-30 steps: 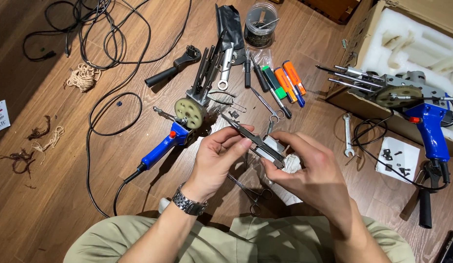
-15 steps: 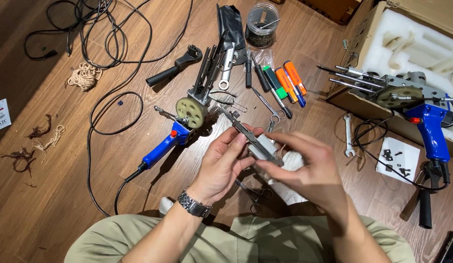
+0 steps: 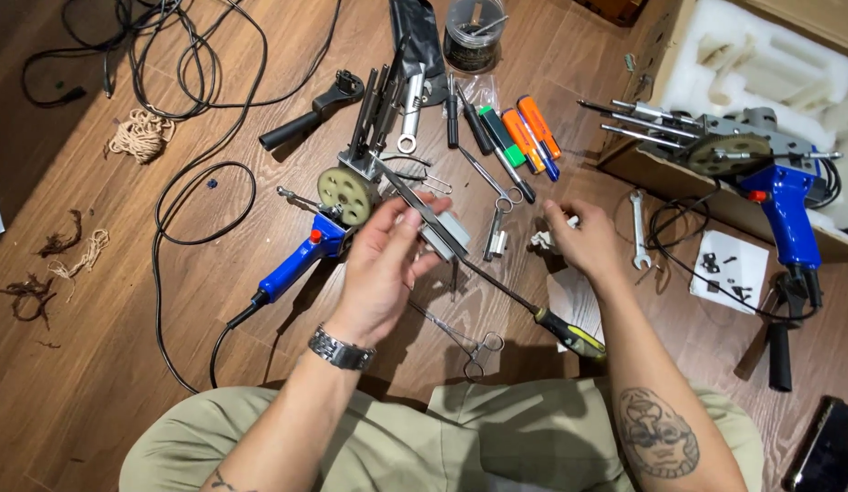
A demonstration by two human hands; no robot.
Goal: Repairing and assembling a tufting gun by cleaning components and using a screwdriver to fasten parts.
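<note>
My left hand holds a long grey metal part with a blocky middle, lifted over the wooden floor. Behind it lies a blue-handled power tool with a round cream gear. My right hand has come off the part and rests to the right, its fingers closed on a crumpled white tissue. A screwdriver with a black and yellow handle lies below and between the hands. Small forceps lie near my lap.
Screwdrivers with orange, green and black handles lie at the top centre beside a round tin. A second blue tool sits on a foam-lined box at the right. Black cables loop at the left. A spanner lies at the right.
My right hand has let go of the metal part and moved right to the tissue. My left hand alone keeps the part.
</note>
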